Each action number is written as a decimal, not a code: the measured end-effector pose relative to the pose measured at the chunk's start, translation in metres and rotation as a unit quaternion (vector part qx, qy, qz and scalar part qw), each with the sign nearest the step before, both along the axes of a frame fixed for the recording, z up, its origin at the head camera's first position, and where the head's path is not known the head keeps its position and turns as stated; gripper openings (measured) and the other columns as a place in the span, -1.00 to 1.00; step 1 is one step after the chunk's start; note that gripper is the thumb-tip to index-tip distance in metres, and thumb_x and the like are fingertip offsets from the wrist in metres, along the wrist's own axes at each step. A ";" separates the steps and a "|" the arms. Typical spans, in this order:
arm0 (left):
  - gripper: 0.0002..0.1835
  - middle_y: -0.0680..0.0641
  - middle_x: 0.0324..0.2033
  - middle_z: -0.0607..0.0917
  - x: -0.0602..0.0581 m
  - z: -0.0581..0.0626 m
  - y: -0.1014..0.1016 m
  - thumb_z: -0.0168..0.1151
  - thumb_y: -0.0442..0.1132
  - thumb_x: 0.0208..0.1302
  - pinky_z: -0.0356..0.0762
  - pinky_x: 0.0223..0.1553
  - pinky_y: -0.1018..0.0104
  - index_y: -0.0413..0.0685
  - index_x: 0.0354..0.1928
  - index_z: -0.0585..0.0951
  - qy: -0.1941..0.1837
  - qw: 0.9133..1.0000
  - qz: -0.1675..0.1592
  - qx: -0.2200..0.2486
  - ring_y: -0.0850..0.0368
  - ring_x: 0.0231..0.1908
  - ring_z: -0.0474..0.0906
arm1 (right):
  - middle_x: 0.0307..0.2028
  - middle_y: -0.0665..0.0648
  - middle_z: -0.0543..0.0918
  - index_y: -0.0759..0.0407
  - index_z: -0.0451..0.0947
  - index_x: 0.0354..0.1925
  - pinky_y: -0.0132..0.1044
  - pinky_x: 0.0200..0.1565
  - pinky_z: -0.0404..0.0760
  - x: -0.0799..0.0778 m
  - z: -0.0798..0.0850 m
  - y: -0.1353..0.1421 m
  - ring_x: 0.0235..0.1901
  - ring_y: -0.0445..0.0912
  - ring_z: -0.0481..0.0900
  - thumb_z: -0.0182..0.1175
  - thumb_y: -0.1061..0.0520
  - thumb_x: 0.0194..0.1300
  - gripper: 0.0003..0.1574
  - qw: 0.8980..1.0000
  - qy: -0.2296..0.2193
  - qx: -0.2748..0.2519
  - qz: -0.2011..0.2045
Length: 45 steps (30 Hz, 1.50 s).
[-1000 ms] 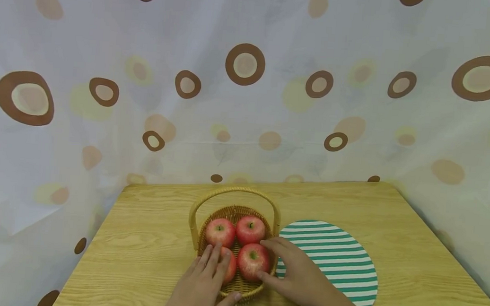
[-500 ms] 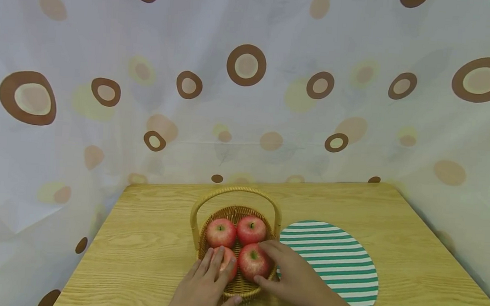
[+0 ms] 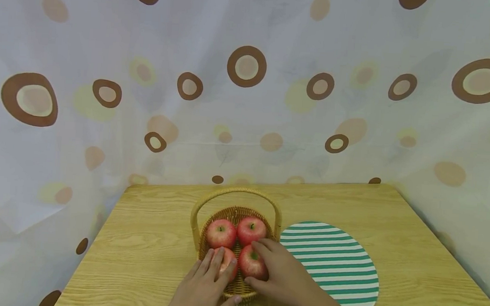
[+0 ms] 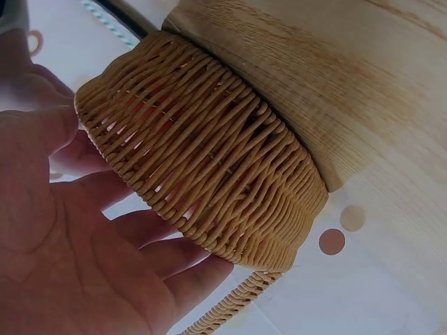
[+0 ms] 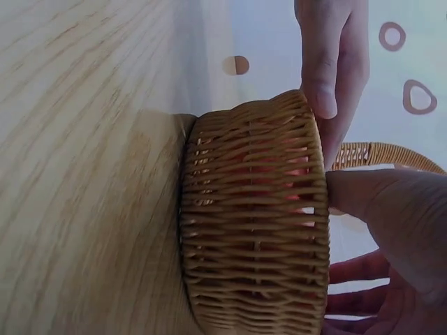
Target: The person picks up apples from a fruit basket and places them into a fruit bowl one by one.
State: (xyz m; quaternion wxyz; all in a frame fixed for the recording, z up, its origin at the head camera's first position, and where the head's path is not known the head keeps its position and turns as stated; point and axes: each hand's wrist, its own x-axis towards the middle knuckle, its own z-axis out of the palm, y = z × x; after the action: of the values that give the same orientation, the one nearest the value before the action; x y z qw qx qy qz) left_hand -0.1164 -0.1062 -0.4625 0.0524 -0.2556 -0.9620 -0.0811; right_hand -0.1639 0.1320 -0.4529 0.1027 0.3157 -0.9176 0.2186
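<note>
A wicker basket (image 3: 256, 293) with an arched handle (image 3: 238, 189) holds several red apples, two of them at the back. Over the front-left apple (image 3: 229, 265) lies my left hand (image 3: 201, 285), fingers extended across its top and thumb apart near the front rim. My right hand (image 3: 281, 274) grips the front-right apple (image 3: 251, 262) from its right side, fingers over the top and thumb at the front. In the left wrist view, the left hand (image 4: 91, 244) reaches over the rim. The right wrist view has the right hand (image 5: 412, 230) at the rim, its fingertips hidden inside.
A round green-and-white striped placemat (image 3: 335, 263) lies right of the basket, partly behind the right forearm. Everything stands on a wooden table (image 3: 145, 241). A white sheet with brown circles (image 3: 243, 115) hangs behind it and along both sides.
My right hand has moved left and farther over the front-right apple, its fingers now covering more of it. The left hand stays on the front-left apple, nearly unmoved.
</note>
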 end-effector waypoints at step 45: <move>-0.24 -0.37 0.56 0.35 -0.001 -0.001 -0.002 0.00 0.34 0.57 0.51 0.37 -0.29 0.06 0.59 0.41 -0.015 1.000 0.004 0.023 -0.35 0.55 0.30 | 0.05 0.10 0.77 0.27 0.71 0.15 -0.11 -0.01 0.80 -0.014 -0.005 -0.008 -0.01 -0.01 0.75 0.68 -0.10 0.00 -0.18 1.000 0.026 0.011 -0.002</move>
State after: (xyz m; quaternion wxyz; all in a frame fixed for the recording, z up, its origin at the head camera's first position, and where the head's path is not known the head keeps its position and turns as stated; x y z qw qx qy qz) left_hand -0.1178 -0.1084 -0.4632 0.0442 -0.2492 -0.9615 -0.1067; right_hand -0.1780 0.1243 -0.4582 0.1234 0.3205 -0.9175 0.2004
